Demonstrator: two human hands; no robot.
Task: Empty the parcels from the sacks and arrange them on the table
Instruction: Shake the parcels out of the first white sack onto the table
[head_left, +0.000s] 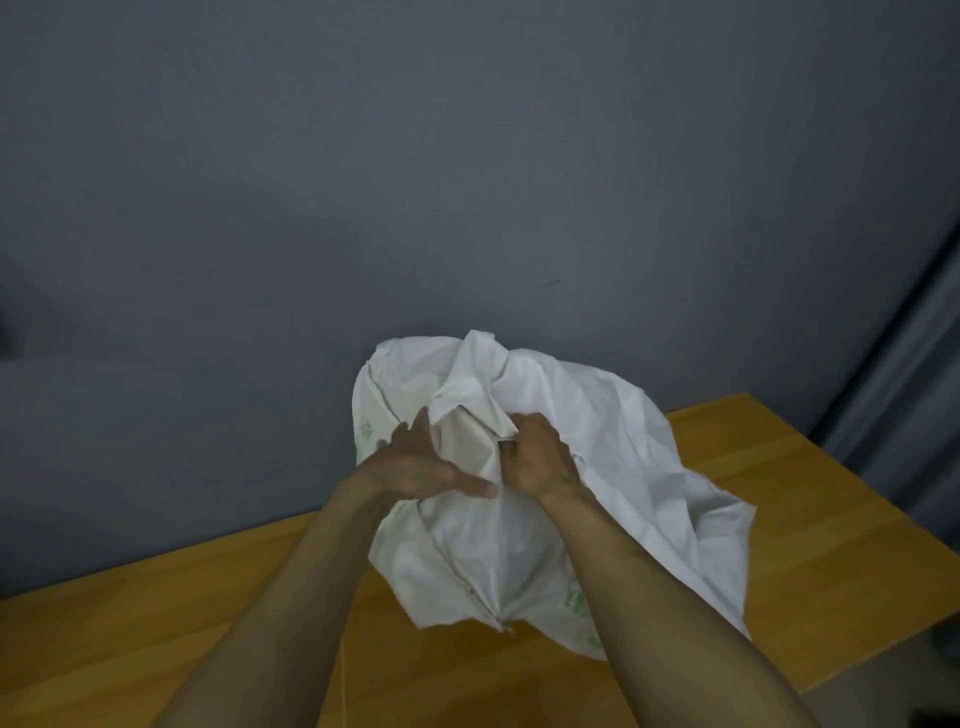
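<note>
While one white sack (597, 441) is held up, crumpled, over the near middle of the one wooden table (156, 623), two bare hands meet on its front side. The sack has pale green print on its left edge and near its bottom right. Its lower end hangs down close to the table top, but I cannot tell if it touches the wood. The right hand (540, 457) has its fingers clenched around a bunched fold of the sack, near the middle of the cloth. The left hand (415, 462) is just beside it, and here the fingers (415, 423) are released and mostly straight. They lie flat against the sack and the thumb points toward the right hand. Both forearms come in from the bottom edge of the view. Behind the sack and the table stands one plain grey wall (467, 156).
</note>
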